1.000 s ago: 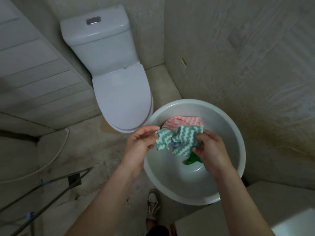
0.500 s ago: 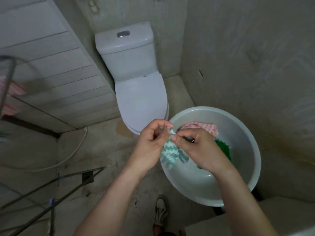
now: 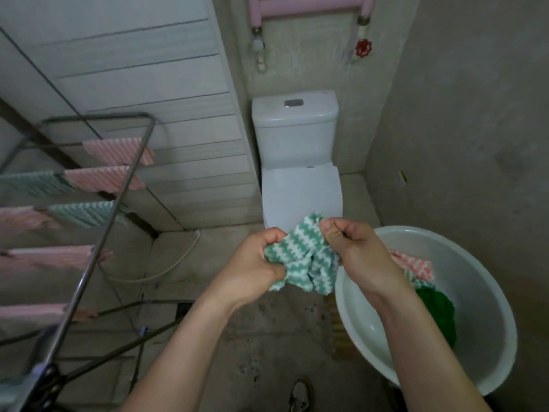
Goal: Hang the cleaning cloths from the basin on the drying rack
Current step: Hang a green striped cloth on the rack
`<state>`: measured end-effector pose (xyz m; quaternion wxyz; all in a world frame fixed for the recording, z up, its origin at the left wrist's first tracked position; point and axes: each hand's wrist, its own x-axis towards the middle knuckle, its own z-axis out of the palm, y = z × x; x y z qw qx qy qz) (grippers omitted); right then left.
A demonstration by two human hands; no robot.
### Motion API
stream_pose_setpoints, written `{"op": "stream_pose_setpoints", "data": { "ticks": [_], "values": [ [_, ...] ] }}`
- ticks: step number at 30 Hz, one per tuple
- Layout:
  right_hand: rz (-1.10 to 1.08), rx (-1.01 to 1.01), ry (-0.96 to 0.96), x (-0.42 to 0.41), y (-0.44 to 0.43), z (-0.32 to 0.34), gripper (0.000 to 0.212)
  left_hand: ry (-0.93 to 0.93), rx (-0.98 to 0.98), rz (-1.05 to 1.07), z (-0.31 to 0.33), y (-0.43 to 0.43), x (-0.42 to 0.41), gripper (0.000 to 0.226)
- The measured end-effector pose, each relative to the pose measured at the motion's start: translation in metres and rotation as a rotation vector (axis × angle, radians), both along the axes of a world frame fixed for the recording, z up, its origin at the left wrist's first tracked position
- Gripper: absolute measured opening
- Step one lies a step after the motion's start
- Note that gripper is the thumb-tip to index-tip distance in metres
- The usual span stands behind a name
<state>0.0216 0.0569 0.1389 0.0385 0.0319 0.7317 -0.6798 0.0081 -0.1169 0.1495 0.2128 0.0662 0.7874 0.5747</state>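
A crumpled green-and-white zigzag cloth (image 3: 306,260) hangs in the air left of the basin, held by both hands. My left hand (image 3: 255,263) grips its left edge and my right hand (image 3: 353,248) pinches its upper right corner. The white basin (image 3: 481,295) stands on the floor at the right, holding a pink-and-white cloth (image 3: 416,266) and a dark green cloth (image 3: 439,310). The metal drying rack (image 3: 118,188) fills the left side, with several pink and green cloths draped over its bars.
A white toilet (image 3: 300,162) stands against the back wall just beyond my hands. A pale hose (image 3: 166,269) lies on the concrete floor beside the rack. A pink pipe and red valve (image 3: 363,48) are on the wall above. My shoe (image 3: 300,394) shows at the bottom.
Both hands have lifted the green zigzag cloth out of the basin and carried it left. My view has swung up and left, bringing the drying rack into sight.
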Motion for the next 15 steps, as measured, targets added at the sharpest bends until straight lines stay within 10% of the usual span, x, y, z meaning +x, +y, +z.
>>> {"op": "stream_pose_setpoints", "data": {
  "ticks": [7,15],
  "values": [
    [0.066,0.005,0.029,-0.020,-0.061,0.022,0.072,0.058,0.071,0.379,0.028,-0.071,0.001,0.035],
    [0.129,0.580,0.224,-0.058,-0.131,0.041,0.044,-0.020,0.223,0.446,0.051,-0.140,-0.011,0.013]
  ]
}}
